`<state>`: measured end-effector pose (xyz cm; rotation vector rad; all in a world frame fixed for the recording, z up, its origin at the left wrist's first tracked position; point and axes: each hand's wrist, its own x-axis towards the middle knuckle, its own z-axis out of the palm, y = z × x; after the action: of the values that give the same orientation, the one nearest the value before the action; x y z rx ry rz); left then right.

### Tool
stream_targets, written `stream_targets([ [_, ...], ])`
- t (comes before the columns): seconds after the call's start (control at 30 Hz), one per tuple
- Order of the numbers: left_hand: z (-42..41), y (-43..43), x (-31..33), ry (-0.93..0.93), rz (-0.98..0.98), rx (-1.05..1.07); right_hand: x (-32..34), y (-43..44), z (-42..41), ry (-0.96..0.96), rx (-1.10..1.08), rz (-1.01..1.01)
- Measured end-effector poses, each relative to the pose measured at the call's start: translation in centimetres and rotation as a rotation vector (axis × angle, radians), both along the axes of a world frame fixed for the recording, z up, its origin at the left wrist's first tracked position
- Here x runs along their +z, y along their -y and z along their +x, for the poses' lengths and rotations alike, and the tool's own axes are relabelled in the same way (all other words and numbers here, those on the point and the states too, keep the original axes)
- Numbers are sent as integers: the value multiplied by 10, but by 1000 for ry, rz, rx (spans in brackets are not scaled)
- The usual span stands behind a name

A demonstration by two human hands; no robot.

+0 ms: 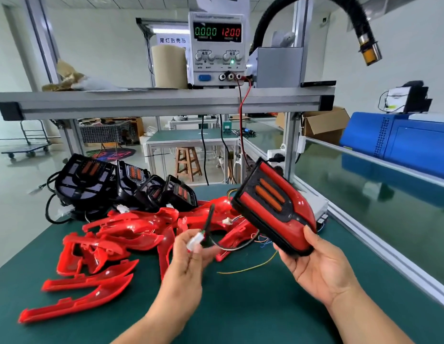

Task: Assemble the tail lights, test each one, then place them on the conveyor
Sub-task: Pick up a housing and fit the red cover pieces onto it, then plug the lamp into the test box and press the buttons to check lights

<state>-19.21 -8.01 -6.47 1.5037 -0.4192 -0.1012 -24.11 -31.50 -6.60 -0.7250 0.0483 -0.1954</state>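
now | right hand (320, 264) grips tail light (273, 207) by its lower end | left hand (188, 256) pinches white connector (195, 242) | likely light, stiff, glossy-slick; wire (231, 248) limp

Bright, even white light, shadows soft and faint. Left hand (188, 254) is motion-blurred and the white connector (195, 242) it pinches is smeared; right hand (315, 264) is sharper. Glare streaks sit on the glossy red shells (131, 229) left of the left hand and on the tail light (273, 207) the right hand grips. Conveyor belt (365, 207) right of the right hand mirrors the blue machine (389, 135). Wide-angle bending at the edges. Supply display (217, 32) above both hands glows and is readable.
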Motion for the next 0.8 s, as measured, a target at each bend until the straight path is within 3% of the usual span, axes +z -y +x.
stream_targets([
  [0.33, 75, -46, 18, -31, -298, 374, -1, -28, -2, -225, 176, -634],
  [0.5, 100, -59, 46, -121, -659, 359, 8, -40, 0, -398, 201, -885],
  [0.6, 106, -60, 62, -58, -782, 249, 16, -38, 5, -499, 272, -973],
  [0.7, 103, -53, 68, 101, -707, 148, 24, -36, 9, -592, 356, -1070],
  [0.8, 94, -35, 57, 308, -385, 161, 37, -34, 10, -667, 361, -1427],
])
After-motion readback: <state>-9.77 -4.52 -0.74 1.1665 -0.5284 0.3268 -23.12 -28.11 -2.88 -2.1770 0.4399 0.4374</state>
